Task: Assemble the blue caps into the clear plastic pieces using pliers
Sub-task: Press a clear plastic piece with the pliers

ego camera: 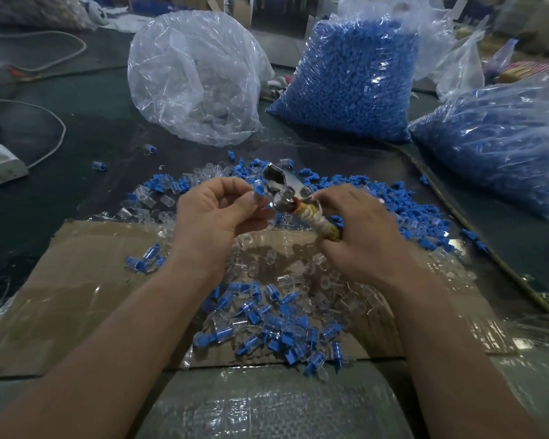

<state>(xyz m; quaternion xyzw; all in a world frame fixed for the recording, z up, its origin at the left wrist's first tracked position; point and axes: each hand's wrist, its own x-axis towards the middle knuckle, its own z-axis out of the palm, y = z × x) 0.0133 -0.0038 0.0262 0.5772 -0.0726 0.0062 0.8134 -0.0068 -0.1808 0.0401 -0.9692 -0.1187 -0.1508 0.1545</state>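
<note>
My left hand (217, 209) pinches a clear plastic piece with a blue cap (259, 192) between thumb and fingertips, just left of the pliers' metal jaws. My right hand (355, 231) grips the pliers (286, 198) by their tape-wrapped yellow handles; the jaws point up and left, above the worktop. Loose blue caps (403, 201) and clear pieces (146, 201) lie scattered behind my hands. A heap of assembled blue-and-clear parts (276, 327) lies near me on the cardboard sheet (86, 280).
At the back stand a bag of clear pieces (194, 77) and two bags of blue caps (352, 80), (501, 141). A white power adapter (0, 164) with cable lies far left. A thin rod (476, 239) runs along the right side.
</note>
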